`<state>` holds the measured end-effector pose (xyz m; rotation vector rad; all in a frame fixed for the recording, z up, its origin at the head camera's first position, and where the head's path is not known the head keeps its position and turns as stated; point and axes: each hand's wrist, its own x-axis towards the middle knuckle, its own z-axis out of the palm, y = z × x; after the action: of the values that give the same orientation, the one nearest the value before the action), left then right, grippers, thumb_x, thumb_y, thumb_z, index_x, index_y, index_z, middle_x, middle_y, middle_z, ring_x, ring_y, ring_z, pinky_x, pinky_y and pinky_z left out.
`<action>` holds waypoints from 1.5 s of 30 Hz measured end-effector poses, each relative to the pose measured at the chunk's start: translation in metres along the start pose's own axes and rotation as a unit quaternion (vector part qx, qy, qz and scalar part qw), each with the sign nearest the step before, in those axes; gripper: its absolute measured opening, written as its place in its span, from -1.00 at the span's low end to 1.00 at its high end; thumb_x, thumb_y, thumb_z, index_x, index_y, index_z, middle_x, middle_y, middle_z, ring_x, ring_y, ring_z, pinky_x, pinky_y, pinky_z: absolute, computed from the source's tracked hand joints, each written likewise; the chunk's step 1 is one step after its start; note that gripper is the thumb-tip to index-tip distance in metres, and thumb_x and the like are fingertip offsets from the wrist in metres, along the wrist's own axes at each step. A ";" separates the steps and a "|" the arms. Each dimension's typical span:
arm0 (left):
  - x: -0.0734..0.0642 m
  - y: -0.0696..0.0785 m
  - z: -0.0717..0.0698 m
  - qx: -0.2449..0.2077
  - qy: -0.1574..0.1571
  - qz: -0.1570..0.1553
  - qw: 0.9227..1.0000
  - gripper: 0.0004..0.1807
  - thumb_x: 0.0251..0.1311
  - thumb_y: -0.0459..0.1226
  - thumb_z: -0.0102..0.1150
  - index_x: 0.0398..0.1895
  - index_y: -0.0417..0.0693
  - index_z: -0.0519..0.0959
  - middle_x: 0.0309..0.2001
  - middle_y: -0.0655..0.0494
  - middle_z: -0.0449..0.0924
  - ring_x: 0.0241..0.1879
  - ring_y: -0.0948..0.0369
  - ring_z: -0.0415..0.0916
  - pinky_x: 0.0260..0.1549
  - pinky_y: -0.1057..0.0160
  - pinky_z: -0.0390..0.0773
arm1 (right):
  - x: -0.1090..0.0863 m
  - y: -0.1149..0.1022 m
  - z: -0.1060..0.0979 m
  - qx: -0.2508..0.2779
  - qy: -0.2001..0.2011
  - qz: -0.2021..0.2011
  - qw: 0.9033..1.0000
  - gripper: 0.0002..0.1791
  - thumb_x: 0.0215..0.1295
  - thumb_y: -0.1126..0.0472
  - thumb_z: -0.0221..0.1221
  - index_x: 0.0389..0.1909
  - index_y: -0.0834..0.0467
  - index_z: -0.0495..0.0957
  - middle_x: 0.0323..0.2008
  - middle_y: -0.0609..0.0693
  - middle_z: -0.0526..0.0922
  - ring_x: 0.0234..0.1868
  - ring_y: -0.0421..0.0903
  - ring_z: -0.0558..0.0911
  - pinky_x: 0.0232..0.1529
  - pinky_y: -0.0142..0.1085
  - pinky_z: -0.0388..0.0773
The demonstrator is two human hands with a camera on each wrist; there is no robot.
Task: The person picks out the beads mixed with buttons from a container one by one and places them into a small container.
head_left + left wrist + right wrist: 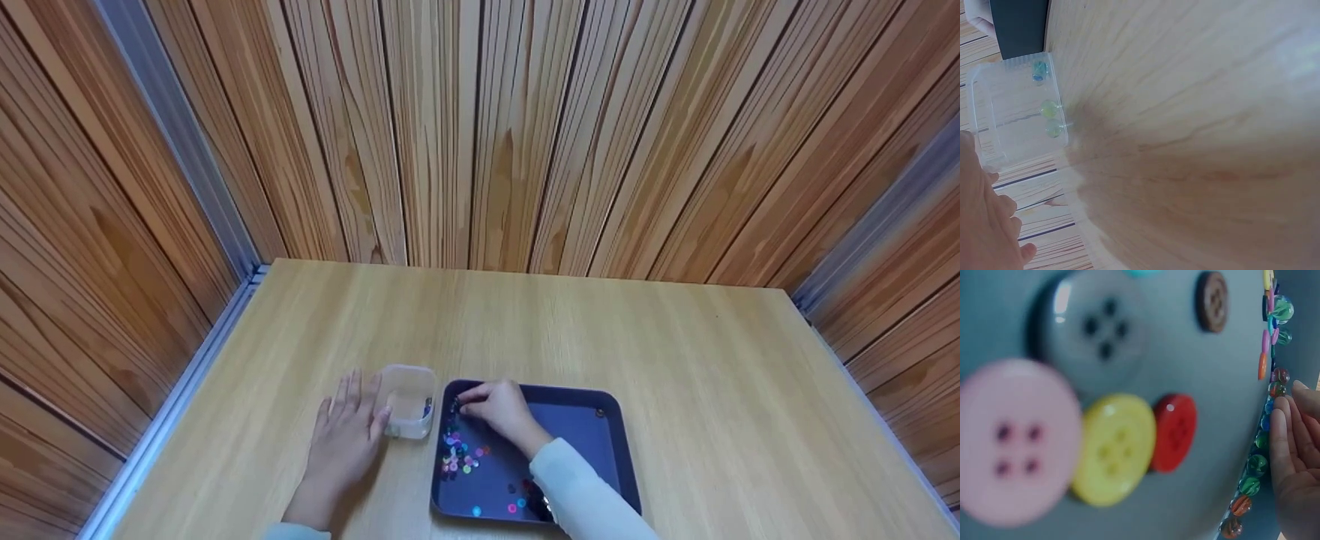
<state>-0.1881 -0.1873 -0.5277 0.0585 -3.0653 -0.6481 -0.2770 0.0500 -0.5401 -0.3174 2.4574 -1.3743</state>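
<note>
My left hand [347, 439] lies beside a clear plastic container [407, 433], fingers extended, thumb and forefinger against its side. In the left wrist view, several glass marbles [1049, 108] sit in the container. At the far left corner of a dark tray [525, 439], my right hand [499, 409] reaches down with thumb and forefinger slightly apart at a marble. The right wrist view shows its fingertips against a row of green, blue and orange marbles [1257, 464] along the tray wall. Whether a marble is between the fingertips is unclear.
Colourful buttons lie in the tray's left part and near side, among them a pink button [1019, 441], a yellow button [1114, 449] and a red button [1175, 433]. A brown button [1212, 301] lies apart. Wood-patterned walls [502, 135] enclose the wooden table [712, 405].
</note>
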 end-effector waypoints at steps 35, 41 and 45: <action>0.000 0.000 0.000 0.002 -0.002 0.000 1.000 -0.23 0.29 0.27 -0.65 0.47 0.11 -0.13 0.49 -0.07 -0.31 0.46 -0.04 -0.38 0.36 -0.20 -0.23 | -0.005 -0.005 -0.011 0.164 -0.060 0.041 0.984 -0.69 0.07 0.12 0.32 -0.17 0.18 0.68 -0.24 0.04 0.73 -0.17 -0.11 0.70 -0.03 -0.19 0.59; 0.000 0.000 -0.001 -0.001 -0.005 -0.002 1.000 -0.22 0.28 0.28 -0.68 0.47 0.14 -0.15 0.49 -0.07 -0.32 0.46 -0.04 -0.38 0.35 -0.20 -0.26 | -0.004 -0.009 -0.008 0.274 -0.077 0.069 0.956 -0.64 0.05 0.20 0.33 -0.12 0.27 0.63 -0.18 0.11 0.71 -0.13 -0.06 0.69 0.03 -0.19 0.56; 0.000 0.000 -0.001 -0.001 -0.008 -0.003 1.000 -0.24 0.29 0.27 -0.67 0.47 0.14 -0.16 0.49 -0.07 -0.31 0.46 -0.04 -0.38 0.35 -0.20 -0.27 | -0.003 -0.012 -0.007 0.317 -0.086 0.082 0.941 -0.62 0.05 0.22 0.33 -0.10 0.29 0.62 -0.16 0.12 0.70 -0.12 -0.05 0.68 0.05 -0.20 0.54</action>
<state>-0.1885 -0.1875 -0.5267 0.0632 -3.0808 -0.6557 -0.2763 0.0500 -0.5258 -0.0698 1.7322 -1.8657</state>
